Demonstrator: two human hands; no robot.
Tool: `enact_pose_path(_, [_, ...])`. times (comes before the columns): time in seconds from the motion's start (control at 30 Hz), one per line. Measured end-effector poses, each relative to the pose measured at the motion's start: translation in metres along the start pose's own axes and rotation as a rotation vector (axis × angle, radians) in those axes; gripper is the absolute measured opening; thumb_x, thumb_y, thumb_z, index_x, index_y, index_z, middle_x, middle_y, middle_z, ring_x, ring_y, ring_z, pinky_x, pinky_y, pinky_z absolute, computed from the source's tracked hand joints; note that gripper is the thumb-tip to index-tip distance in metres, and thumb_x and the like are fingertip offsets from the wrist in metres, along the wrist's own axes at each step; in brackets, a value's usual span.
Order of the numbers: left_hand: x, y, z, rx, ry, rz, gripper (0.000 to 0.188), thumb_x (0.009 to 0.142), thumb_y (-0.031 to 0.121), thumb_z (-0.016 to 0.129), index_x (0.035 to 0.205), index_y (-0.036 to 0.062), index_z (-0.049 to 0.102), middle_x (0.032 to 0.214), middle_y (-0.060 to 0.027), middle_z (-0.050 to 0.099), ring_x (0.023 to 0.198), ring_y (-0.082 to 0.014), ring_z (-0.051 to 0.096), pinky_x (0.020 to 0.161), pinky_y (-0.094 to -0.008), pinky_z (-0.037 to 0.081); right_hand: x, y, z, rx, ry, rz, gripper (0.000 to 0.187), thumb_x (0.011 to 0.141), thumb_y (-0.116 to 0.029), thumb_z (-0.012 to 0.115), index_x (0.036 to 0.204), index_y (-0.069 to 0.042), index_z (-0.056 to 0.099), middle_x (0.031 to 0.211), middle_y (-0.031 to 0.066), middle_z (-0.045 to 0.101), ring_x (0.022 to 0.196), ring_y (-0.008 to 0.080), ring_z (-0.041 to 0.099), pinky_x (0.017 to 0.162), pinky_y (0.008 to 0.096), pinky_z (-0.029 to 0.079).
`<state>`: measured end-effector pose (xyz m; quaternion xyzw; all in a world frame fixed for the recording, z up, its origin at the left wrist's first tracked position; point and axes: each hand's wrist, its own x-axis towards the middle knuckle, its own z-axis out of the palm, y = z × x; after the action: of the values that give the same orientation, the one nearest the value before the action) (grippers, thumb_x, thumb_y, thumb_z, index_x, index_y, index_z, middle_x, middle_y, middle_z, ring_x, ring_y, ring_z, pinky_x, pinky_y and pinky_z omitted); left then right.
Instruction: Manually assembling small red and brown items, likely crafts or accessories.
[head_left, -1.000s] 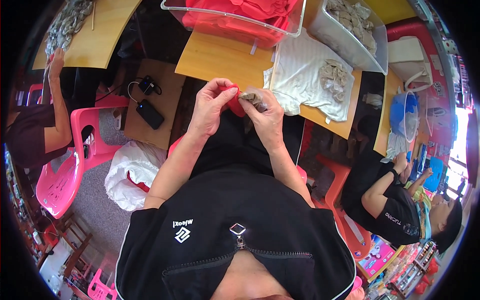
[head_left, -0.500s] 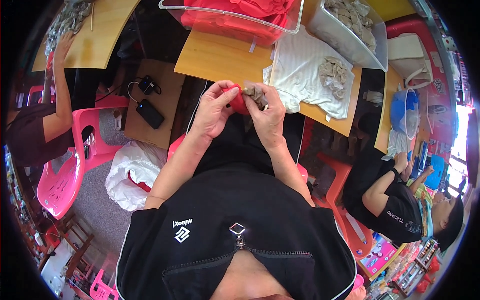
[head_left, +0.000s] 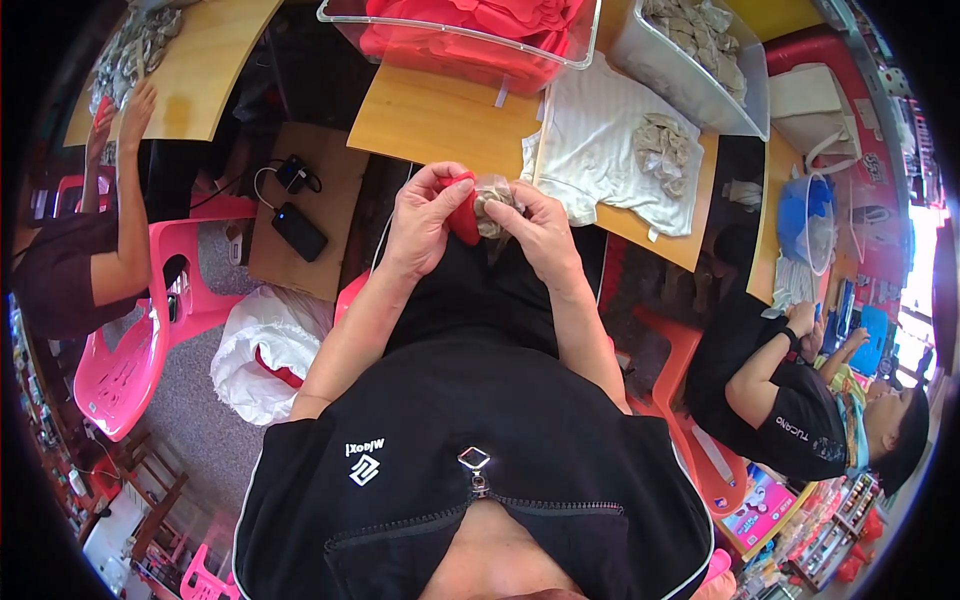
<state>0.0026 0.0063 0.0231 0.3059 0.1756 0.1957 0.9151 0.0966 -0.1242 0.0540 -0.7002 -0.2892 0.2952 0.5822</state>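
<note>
Red pouch [head_left: 463, 215] between both hands, white cloth [head_left: 600, 150] beyond, clear bin [head_left: 480, 45]

Over our lap: open; our left hand [head_left: 425, 222] and right hand [head_left: 538, 232] meet there on a red piece [head_left: 464, 215] and a small clear packet [head_left: 494, 193].
Ahead: bare wooden table [head_left: 430, 125] just past our fingers.
Further ahead: clear bin of red pieces [head_left: 470, 35] blocks.
Front right: white cloth [head_left: 600, 150] with a grey pile [head_left: 665, 148], second clear bin [head_left: 690, 60] behind.
Left: low board with a power bank [head_left: 298, 230], white bag [head_left: 262, 345], pink chair [head_left: 135, 350].
Right: seated person [head_left: 790, 400] close by.
</note>
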Motion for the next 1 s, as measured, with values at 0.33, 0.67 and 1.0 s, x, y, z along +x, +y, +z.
enact_pose_path(0.33, [0.001,-0.004,0.011,0.132,0.073,0.091,0.009,0.09,0.004,0.061,0.099,0.0039,0.057,0.089,-0.0016,0.062,0.079,-0.006,0.059,0.072,-0.0196,0.048,-0.003,0.006,0.023,0.465,0.188,0.056,0.021,0.089,-0.008,0.064,0.108,0.002,0.061,0.092,0.0042,0.066,0.08,0.0085,0.062,0.072,0.0231,0.053])
enact_pose_path(0.67, [0.003,-0.006,0.009,0.078,0.164,0.143,0.009,0.089,0.005,0.062,0.097,0.0034,0.058,0.085,-0.0011,0.062,0.074,-0.0051,0.058,0.067,-0.0185,0.047,0.0,0.015,0.027,0.344,0.206,0.147,0.02,0.086,-0.01,0.068,0.1,0.003,0.065,0.086,0.0022,0.066,0.075,0.0064,0.061,0.069,0.0205,0.052])
enact_pose_path(1.0, [0.009,-0.004,0.004,0.247,0.083,0.173,0.009,0.088,0.005,0.063,0.097,0.0039,0.06,0.083,0.0007,0.062,0.072,-0.0037,0.056,0.064,-0.0171,0.046,0.004,0.011,0.016,-0.312,0.179,-0.264,0.014,0.081,-0.004,0.068,0.095,-0.002,0.069,0.081,0.0059,0.063,0.076,0.014,0.06,0.068,0.0269,0.05])
